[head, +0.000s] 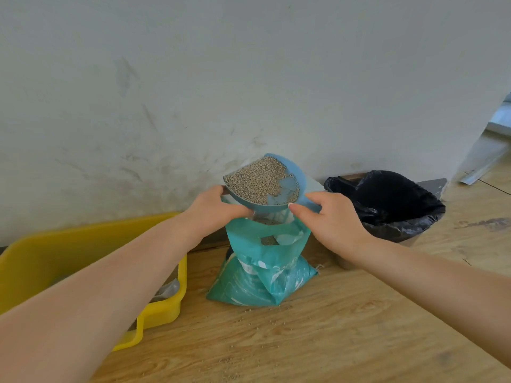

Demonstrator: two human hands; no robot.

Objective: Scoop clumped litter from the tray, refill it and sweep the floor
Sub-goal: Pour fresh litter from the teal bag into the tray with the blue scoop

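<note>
the left hand [214, 208] sits at the centre of the frame, fingers curled and closed around the near edge of a blue scoop [287, 186], gripping it from below and the side. the right hand [336, 221] is just right of it, fingers loosely bent and pinched on the upper lip of the teal litter bag [262, 272] (exactly how much of the bag edge it clamps is hidden behind the fingers). the scoop is held above the bag's mouth, tilted a little, and heaped with tan litter granules [257, 179] that cover most of its bowl, with bare blue showing on the right side. the bag stands upright on the wooden floor [318, 341] against the wall [193, 78], its top folded open, more granules visible down inside. at lower left of the frame lies the yellow litter tray [41, 261], largely covered by the left forearm, so its contents cannot be made out beyond a grey patch near its right rim. to the right of centre, behind the right hand, stands a bin lined with a black bag [392, 205], open at the top. loose granules are scattered on the floor in front of the bag and toward the bottom edge of the frame.
</note>
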